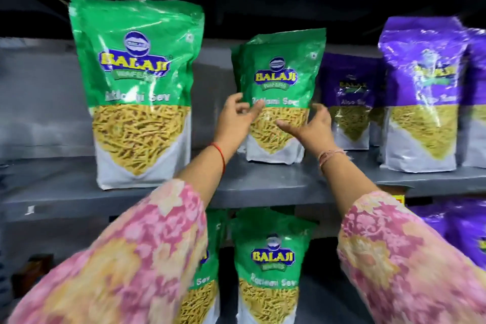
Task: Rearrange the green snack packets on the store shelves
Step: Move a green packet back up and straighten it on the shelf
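A green snack packet stands upright at the back of the grey upper shelf, with at least one more green packet right behind it. My left hand and my right hand are on either side of its lower half, fingers spread, touching its edges without a firm grip. A larger-looking green packet stands near the shelf's front at the left. On the lower shelf stand another green packet and one partly hidden by my left sleeve.
Purple snack packets stand on the upper shelf at the right, with a further one behind them. More purple packets sit on the lower shelf at the right. Bare shelf shows between the two upper green packets.
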The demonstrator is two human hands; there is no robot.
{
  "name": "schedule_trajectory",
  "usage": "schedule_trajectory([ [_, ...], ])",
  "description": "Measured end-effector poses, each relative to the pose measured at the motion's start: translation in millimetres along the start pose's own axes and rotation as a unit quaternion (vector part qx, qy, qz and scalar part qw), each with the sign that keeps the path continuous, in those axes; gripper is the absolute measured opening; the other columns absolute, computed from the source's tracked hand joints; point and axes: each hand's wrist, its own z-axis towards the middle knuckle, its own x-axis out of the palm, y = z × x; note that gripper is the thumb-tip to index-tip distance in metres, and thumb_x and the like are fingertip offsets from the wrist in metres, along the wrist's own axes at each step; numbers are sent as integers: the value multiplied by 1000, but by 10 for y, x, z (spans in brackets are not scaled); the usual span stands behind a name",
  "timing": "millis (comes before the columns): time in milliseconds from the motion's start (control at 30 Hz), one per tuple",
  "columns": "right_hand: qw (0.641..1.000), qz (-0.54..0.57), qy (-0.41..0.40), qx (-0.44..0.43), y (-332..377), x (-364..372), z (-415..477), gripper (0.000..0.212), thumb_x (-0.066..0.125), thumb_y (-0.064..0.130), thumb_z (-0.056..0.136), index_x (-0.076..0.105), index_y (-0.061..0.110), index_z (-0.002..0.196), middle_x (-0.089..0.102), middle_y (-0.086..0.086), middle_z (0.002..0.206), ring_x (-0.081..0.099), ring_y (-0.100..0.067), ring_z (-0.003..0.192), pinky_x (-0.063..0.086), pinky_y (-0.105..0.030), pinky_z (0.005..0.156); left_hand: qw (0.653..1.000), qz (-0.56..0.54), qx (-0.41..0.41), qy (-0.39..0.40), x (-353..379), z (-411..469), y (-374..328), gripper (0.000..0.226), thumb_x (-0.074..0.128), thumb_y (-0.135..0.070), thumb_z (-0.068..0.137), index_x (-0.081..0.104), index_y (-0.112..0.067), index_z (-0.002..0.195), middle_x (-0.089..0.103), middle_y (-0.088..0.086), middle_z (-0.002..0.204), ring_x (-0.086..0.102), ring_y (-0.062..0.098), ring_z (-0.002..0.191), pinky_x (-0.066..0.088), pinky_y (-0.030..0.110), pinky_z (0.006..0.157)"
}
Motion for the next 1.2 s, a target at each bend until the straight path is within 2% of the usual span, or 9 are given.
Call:
schedule_trajectory([
  [67, 994, 12, 73, 81, -155, -75, 199, 107, 81, 38, 58, 19, -1, 136, 30, -19, 146, 31, -27, 135, 26, -32, 110, 995, -29, -98, 16, 180, 225, 208, 65, 49, -35, 88, 23, 1, 135, 42, 17, 139, 44, 15, 115, 40, 12, 86],
  [167, 976, -11, 172, 129, -354, -71, 328, 110, 77, 41, 63, 10, -5, 137, 25, -17, 150, 30, -27, 136, 27, -31, 108, 972, -23, -231, 33, 324, 402, 511, 72, 30, -57, 88, 24, -6, 139, 32, 9, 149, 35, 23, 133, 31, 34, 110],
  [300, 958, 101, 243, 112, -382, 60, 334, 74, 76, 20, 68, 39, -1, 128, 50, -15, 136, 50, -25, 122, 36, -38, 108, 954, -100, -271, 81, 348, 377, 580, 49, 38, -44, 90, 46, -11, 125, 48, -1, 132, 47, 18, 119, 41, 32, 96],
  [400, 938, 198, 264, 110, -357, 42, 269, 43, 67, -1, 74, 53, -3, 114, 64, -18, 117, 61, -25, 106, 41, -44, 105, 946, -8, -282, 161, 182, 282, 505, 24, 56, -25, 86, 57, -8, 102, 57, 12, 119, 54, 27, 109, 42, 40, 96],
  [500, 913, 239, 310, 114, -332, -168, 208, 15, 59, -5, 79, 59, 4, 91, 75, 0, 75, 69, -10, 70, 51, -37, 91, 940, 60, -273, 197, 12, 195, 383, 47, 70, -6, 72, 51, -3, 115, 62, 18, 117, 60, 32, 98, 50, 45, 85],
  [567, 914, 220, 326, 95, -289, -324, 175, 15, 58, -2, 80, 55, 7, 92, 69, -6, 88, 66, -11, 73, 55, -26, 77, 945, 66, -241, 211, -38, 121, 275, 57, 75, -4, 64, 51, -4, 116, 64, 15, 109, 61, 26, 84, 52, 31, 61],
  [767, 923, 206, 314, 80, -125, -594, 2, 49, 61, 9, 80, 40, 3, 124, 64, -8, 109, 62, -18, 95, 50, -37, 87, 960, -22, -173, 219, -75, -91, 79, 74, 77, -7, 51, 49, -13, 119, 65, 5, 107, 63, 22, 96, 55, 31, 62],
  [967, 931, 185, 301, 87, -210, -555, -180, 17, 63, 15, 80, 52, 20, 92, 65, -1, 95, 57, -29, 111, 42, -52, 100, 951, -27, -200, 234, -109, -234, 72, 58, 74, -10, 46, 53, -19, 99, 63, 1, 93, 62, 16, 87, 55, 27, 59],
  [1200, 933, 194, 290, 91, -302, -509, -229, 19, 64, 27, 78, 50, 26, 91, 63, 4, 97, 56, -26, 112, 37, -57, 105, 941, -51, -215, 257, -131, -238, 155, 49, 72, -13, 50, 56, -27, 94, 67, -2, 95, 69, 11, 73, 56, 26, 60],
])
